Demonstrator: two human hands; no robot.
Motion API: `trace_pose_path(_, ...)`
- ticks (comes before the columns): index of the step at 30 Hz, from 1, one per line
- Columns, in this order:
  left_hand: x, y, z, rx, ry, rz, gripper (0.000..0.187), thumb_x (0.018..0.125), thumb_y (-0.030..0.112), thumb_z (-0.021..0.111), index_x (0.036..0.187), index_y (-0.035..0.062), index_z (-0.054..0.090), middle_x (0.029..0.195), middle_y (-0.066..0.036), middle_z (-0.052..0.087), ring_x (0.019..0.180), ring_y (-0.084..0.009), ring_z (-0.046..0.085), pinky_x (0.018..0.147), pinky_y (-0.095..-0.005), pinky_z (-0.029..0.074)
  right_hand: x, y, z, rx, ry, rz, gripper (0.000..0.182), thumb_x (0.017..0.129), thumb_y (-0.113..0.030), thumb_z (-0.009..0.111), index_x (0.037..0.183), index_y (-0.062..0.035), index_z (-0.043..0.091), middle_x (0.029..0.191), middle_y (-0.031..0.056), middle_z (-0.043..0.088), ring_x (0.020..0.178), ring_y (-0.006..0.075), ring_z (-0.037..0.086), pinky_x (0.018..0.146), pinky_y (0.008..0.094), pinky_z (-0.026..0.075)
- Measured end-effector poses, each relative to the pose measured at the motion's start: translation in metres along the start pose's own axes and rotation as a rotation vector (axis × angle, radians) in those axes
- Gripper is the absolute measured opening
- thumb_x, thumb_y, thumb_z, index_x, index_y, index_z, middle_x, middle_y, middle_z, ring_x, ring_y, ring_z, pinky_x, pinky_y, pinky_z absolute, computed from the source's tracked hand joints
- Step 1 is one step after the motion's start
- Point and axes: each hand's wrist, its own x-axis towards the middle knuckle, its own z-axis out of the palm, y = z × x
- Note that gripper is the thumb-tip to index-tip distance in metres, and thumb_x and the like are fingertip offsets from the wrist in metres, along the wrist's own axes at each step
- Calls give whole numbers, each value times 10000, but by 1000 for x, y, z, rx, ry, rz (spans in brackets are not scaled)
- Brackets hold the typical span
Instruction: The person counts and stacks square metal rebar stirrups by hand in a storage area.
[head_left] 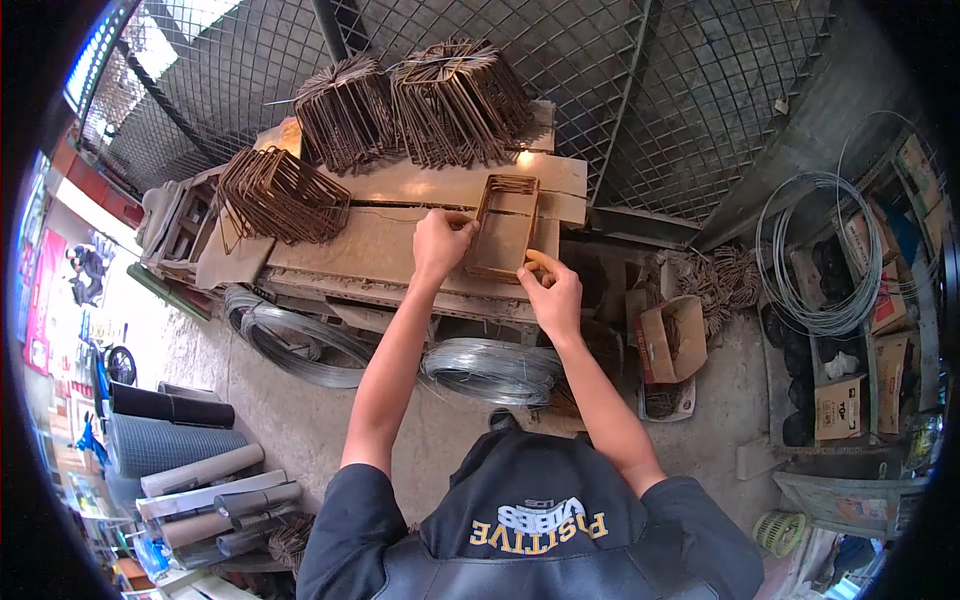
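Note:
A small stack of rectangular rebar stirrups (512, 184), brown with rust, lies on the wooden bench in front of me. My left hand (446, 243) has its fingers closed at the stack's left side. At the near right corner, my right hand (552, 290) pinches the rods between thumb and fingers. A loose bundle of stirrups (280, 195) sits to the left on the bench. Two taller bundles, one stirrup bundle (345, 115) and a larger stirrup bundle (460, 105), stand at the back against the mesh.
The plank bench (400, 180) backs onto a wire mesh fence (700, 110). Below it are a wire coil (490, 372) and another wire coil (300, 340). A cardboard box (673, 340) stands at right. Rolls of mesh (170, 445) lie lower left; more wire (825, 300) hangs far right.

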Motion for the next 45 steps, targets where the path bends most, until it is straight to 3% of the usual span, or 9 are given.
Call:
trace_pose_path(9,-24,12,-7,5,23,-48,346,911,374,770,1031,55,829,907,-172,795,873,-341,780,812,-424,599,-14,-4,-27,200,-42,-16,369,930,-88,761,1292,-18,732,1055,54,709,763,96,588,710,276,509)
trace_pose_path(16,-80,20,-6,-62,144,-63,363,933,369,751,1076,42,815,877,-171,792,857,-341,782,802,-416,592,-29,68,-79,240,50,-17,309,956,-88,740,1262,-44,755,1058,25,703,824,84,597,709,254,487)
trace_pose_path(24,-122,25,32,25,281,-12,539,910,344,788,1302,-12,688,1085,-225,730,896,-347,726,822,-437,569,-67,133,-179,286,147,113,282,995,-96,720,1273,-57,756,982,-6,721,796,60,571,699,261,479)
trace_pose_path(30,-178,59,80,54,498,128,431,931,177,779,1318,14,683,1231,-208,660,987,-340,676,869,-437,543,-98,187,-249,289,163,230,283,1015,-161,715,1276,-59,756,1012,20,734,827,97,603,754,295,504)
trace_pose_path(32,-209,70,104,10,535,201,393,933,136,763,1305,27,696,1221,-205,667,1053,-340,664,906,-442,528,-109,207,-265,241,147,272,285,1009,-127,725,1275,-25,738,1073,3,730,897,72,600,834,241,487)
trace_pose_path(36,-267,66,165,81,363,340,347,923,73,741,1268,45,715,1123,-172,706,1034,-350,672,881,-416,535,-128,245,-287,212,124,341,287,1009,-146,730,1275,-39,744,1045,-5,727,855,73,581,800,243,482)
trace_pose_path(40,-316,73,215,-5,195,189,324,926,57,725,1250,62,723,1098,-141,717,969,-303,679,843,-391,534,-146,270,-298,159,45,502,293,1014,-159,726,1286,-54,743,967,-28,702,795,60,563,733,249,475)
trace_pose_path(42,-332,79,232,-126,21,-15,266,968,83,702,1231,67,740,1044,-81,720,870,-156,640,724,-301,479,-154,290,-296,109,-38,574,311,1029,-199,696,1313,-80,739,1192,69,744,978,164,668,904,335,526)
trace_pose_path(45,-351,53,263,-211,-91,-39,245,979,96,684,1214,63,746,975,-73,732,817,-134,639,716,-303,492,-172,328,-282,92,-35,635,303,1017,-179,703,1300,-81,746,1166,70,749,1007,173,677,918,345,532)
